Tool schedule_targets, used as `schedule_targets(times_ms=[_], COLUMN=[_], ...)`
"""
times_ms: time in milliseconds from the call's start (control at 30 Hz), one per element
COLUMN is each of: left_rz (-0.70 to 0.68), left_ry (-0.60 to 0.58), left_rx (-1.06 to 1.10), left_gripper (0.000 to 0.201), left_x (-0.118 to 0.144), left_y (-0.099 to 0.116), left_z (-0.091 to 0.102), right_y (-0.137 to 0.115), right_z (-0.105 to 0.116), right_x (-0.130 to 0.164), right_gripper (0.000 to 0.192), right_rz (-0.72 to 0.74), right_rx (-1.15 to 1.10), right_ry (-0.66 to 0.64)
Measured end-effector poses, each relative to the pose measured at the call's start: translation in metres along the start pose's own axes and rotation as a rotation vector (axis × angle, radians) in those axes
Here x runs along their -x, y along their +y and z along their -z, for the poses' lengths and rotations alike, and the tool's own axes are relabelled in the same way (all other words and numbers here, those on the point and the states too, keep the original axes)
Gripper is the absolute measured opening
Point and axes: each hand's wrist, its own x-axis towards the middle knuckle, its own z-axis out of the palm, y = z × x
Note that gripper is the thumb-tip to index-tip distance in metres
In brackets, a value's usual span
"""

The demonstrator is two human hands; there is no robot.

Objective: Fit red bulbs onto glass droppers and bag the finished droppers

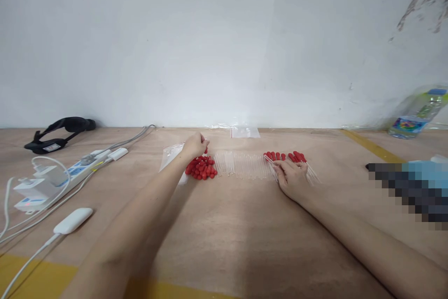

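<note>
In the head view, a brown tabletop [217, 243] fills the lower part of the frame, against a pale wall [210, 47]. The left hand [195, 145], just left of centre, has its fingers drawn together in a pinch above a pile of red bulbs [201, 169]; a spot of red shows right under the fingertips, but I cannot tell whether a bulb is gripped. A clear plastic bag [171, 154] lies partly behind the left forearm. To the right of the pile, at the middle of the frame, a row of thin clear tubes [248, 164] lies side by side. The right hand [293, 177], right of centre, is nearly closed, with a slim tube [269, 159] between thumb and fingers, pointing up and left. Around that hand lie red-headed tubes [297, 156], their pale stems running down toward the lower right. A small clear bag [245, 132] sits at the wall. At the left are a black strapped band [59, 135], a white power strip [77, 168] with plugs, and a white rounded device [74, 220] on a cable. A clear bottle [409, 124] stands tilted at the right edge.
</note>
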Motion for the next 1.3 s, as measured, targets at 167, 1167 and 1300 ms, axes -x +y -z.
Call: schedule_targets(times_ms=[167, 1167, 1300], left_rz=[-0.317, -0.653, -0.666], left_ry=[0.051, -0.163, -0.172], left_rx=[0.436, 0.589, 0.544], left_gripper=[0.021, 0.016, 0.017], left_x=[0.058, 0.114, 0.115], left_y=[0.008, 0.008, 0.009], left_z=[-0.022, -0.062, -0.061], right_y=[-0.003, -0.064, -0.060], right_z=[0.005, 0.021, 0.020], right_x=[-0.005, 0.002, 0.003], right_gripper=[0.016, 0.020, 0.021], right_rz=[0.030, 0.215, 0.254], right_rx=[-0.142, -0.430, -0.381], right_ry=[-0.043, -0.446, -0.438])
